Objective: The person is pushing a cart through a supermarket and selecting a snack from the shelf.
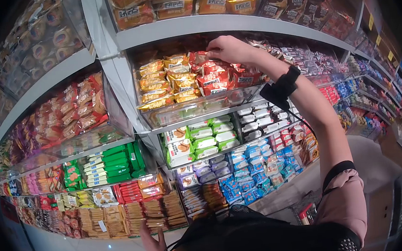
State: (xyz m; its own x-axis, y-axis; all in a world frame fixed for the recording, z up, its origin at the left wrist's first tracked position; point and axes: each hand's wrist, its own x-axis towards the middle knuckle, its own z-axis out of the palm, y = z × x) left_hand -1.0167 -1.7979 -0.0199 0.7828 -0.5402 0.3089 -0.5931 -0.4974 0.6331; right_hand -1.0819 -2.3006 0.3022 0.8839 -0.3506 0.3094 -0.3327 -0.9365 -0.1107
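Note:
My right hand reaches up into a clear bin of wrapped snacks, its fingers bent and closed at the edge of a red snack packet near the back. Below it lie more red packets, stacked in the same bin. Gold packets fill the bin's left side. A black device is strapped to my right wrist. Low in the view, my left hand hangs with its fingers apart and nothing in them, near the lowest row of brown snack sticks.
Shelves of packed snacks curve around me, with a clear bin front below my right hand. A white post divides the shelving. Green-and-white packets and blue packets sit lower. Part of a shopping cart shows beside me.

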